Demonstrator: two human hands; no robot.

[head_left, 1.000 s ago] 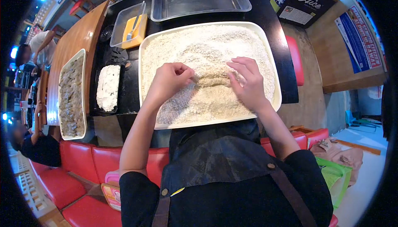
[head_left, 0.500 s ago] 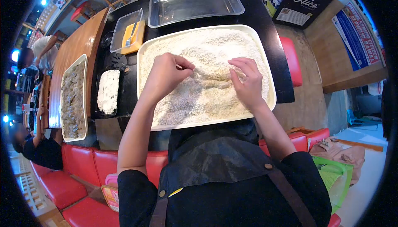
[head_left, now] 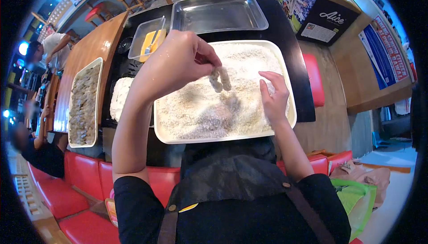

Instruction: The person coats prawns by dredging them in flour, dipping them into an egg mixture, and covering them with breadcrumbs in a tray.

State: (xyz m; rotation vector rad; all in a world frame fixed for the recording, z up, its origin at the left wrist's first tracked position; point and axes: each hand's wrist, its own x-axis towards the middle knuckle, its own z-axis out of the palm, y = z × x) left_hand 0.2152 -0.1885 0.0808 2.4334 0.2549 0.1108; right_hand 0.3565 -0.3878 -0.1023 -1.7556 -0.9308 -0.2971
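My left hand (head_left: pixel 178 61) is raised over the tray, thumb and fingers pinched on a curled, crumb-coated piece that looks like a breaded shrimp (head_left: pixel 221 79). It hangs above pale breadcrumbs (head_left: pixel 187 119), which fill a large cream tray (head_left: pixel 232 138) in front of me. Over the right part of the crumbs is my right hand (head_left: pixel 274 97), its fingers apart and nothing in them. The left forearm and hand hide the tray's upper left corner.
Behind the crumbs stands a clear shallow tray (head_left: pixel 218 16). A clear tub (head_left: pixel 137 36) holds yellow liquid (head_left: pixel 150 40) and a utensil. To the left are white powder (head_left: pixel 120 98) and a long tray of greyish pieces (head_left: pixel 84 106). People are at the far left; red seats (head_left: pixel 84 172) stand below.
My left hand has lifted up from the crumbs, and the curled coated piece now shows hanging from its fingers. My right hand has shifted slightly right and down. The view has tilted a little.
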